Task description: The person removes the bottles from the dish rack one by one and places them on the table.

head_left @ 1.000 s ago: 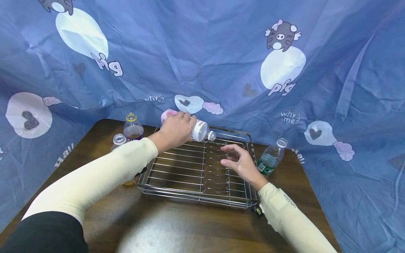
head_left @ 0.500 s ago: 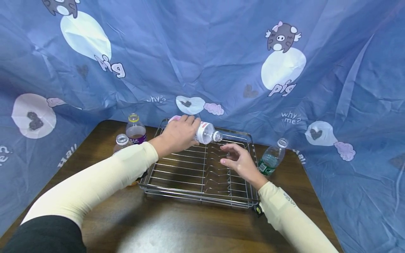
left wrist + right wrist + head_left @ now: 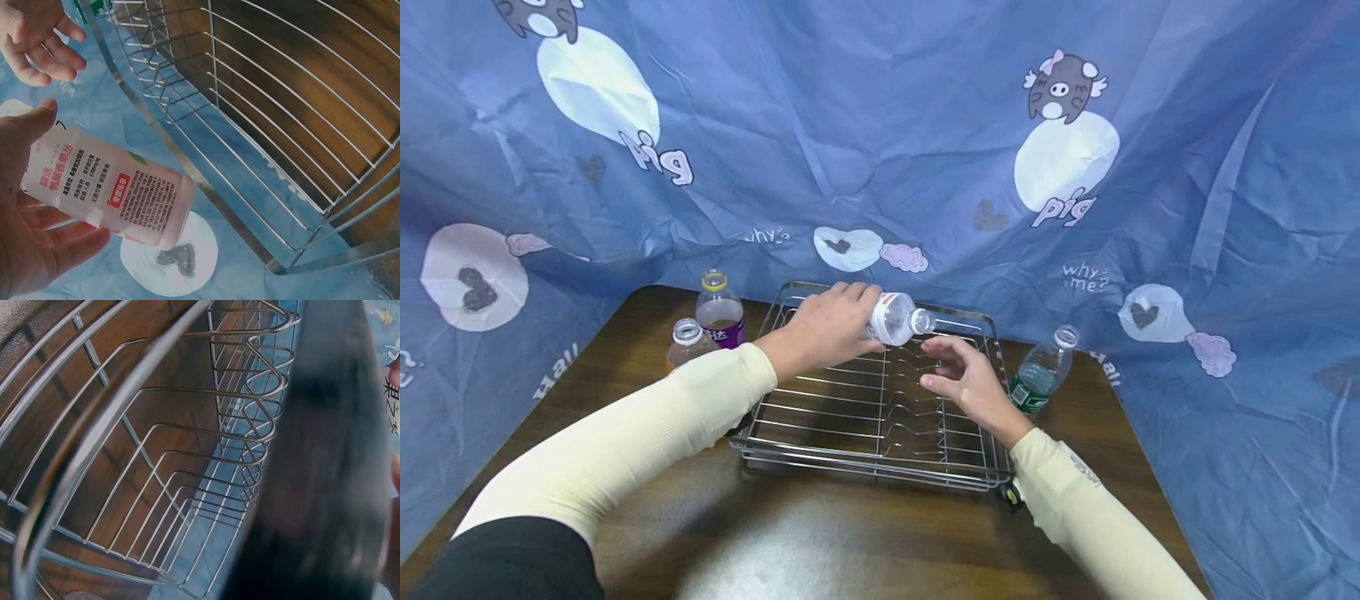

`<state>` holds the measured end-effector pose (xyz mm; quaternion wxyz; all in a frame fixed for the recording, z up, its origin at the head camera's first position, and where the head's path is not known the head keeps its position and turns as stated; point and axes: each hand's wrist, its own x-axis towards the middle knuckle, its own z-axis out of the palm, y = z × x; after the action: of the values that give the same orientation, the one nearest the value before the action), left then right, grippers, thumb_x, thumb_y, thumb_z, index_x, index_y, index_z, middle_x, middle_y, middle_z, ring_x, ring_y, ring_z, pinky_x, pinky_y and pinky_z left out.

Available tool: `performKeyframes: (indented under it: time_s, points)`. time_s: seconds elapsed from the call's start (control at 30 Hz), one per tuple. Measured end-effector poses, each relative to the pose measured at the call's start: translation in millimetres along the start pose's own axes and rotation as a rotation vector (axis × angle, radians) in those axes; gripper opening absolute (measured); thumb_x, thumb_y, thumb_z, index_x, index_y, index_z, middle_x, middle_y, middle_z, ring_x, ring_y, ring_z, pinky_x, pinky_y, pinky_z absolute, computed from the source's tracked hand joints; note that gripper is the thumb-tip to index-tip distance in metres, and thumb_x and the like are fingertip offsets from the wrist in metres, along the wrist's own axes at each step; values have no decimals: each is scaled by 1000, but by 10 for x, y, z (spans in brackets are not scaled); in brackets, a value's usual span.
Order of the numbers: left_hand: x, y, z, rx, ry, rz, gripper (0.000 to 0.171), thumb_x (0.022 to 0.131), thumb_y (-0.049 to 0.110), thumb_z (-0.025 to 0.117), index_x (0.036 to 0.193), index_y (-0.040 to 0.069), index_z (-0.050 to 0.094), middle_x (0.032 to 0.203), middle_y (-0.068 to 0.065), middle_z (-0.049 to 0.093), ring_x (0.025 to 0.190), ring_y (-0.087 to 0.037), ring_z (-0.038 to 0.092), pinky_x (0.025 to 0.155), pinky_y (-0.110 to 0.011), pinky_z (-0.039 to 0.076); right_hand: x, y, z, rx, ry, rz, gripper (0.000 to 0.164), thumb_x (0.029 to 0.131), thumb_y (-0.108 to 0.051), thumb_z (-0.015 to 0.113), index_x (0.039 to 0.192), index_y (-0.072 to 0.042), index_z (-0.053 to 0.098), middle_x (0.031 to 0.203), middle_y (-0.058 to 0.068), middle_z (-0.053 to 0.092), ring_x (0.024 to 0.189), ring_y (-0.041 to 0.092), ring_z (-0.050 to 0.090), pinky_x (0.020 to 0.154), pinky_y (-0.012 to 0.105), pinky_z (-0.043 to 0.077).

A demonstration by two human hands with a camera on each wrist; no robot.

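Note:
My left hand (image 3: 831,325) grips a clear plastic bottle (image 3: 895,319) above the back of the wire dish rack (image 3: 872,454). The bottle lies nearly level, its uncapped neck pointing right. In the left wrist view, its white and pink label (image 3: 125,187) shows, with the thumb and fingers of the left hand (image 3: 31,212) around it. Just right of the neck is my right hand (image 3: 970,383), fingers loosely curved with a gap to the thumb. It holds nothing and is apart from the bottle. In the right wrist view, a dark blurred shape hides much of the scene.
At the rack's left stand a bottle with a yellow neck ring (image 3: 720,312) and another uncapped bottle (image 3: 687,342). A green-labelled bottle (image 3: 1043,371) stands at its right. The rack sits on a brown wooden table (image 3: 850,533), with a blue printed cloth (image 3: 880,150) behind.
My left hand has moved the bottle rightward and slightly down, bringing its neck nearer to my right hand. The right hand has stayed almost still.

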<state>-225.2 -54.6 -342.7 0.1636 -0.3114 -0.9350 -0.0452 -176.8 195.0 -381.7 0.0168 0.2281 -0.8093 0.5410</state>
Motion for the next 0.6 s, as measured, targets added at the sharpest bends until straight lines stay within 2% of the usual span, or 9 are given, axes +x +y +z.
performKeyframes:
  time_s: [0.17,0.3,0.47,0.6]
  points:
    - [-17,26,2,-33,8,5,79,82,55,79,136,3,51,121,-13,64,103,-29,63,76,-45,60,52,291,-8,30,11,-16,53,84,8,75,133,6,53,133,25,58,126,44,53,102,63,45]
    - [-23,41,6,-82,-5,-1,79,83,54,79,137,3,50,116,-12,65,100,-28,64,77,-44,59,55,284,-3,27,12,-15,56,84,9,75,134,6,52,135,25,57,126,48,51,102,61,46]
    - [-23,56,-2,-145,-15,-14,77,84,54,78,136,4,50,112,-11,66,98,-28,65,77,-43,59,58,238,1,6,7,-10,56,84,4,77,134,5,53,136,22,57,125,40,54,101,55,49]
    - [-22,70,-1,-196,-5,-18,78,84,54,78,136,4,51,114,-12,67,100,-28,66,80,-43,59,70,219,4,6,6,-17,56,84,2,78,134,5,53,136,23,57,124,38,55,100,57,49]
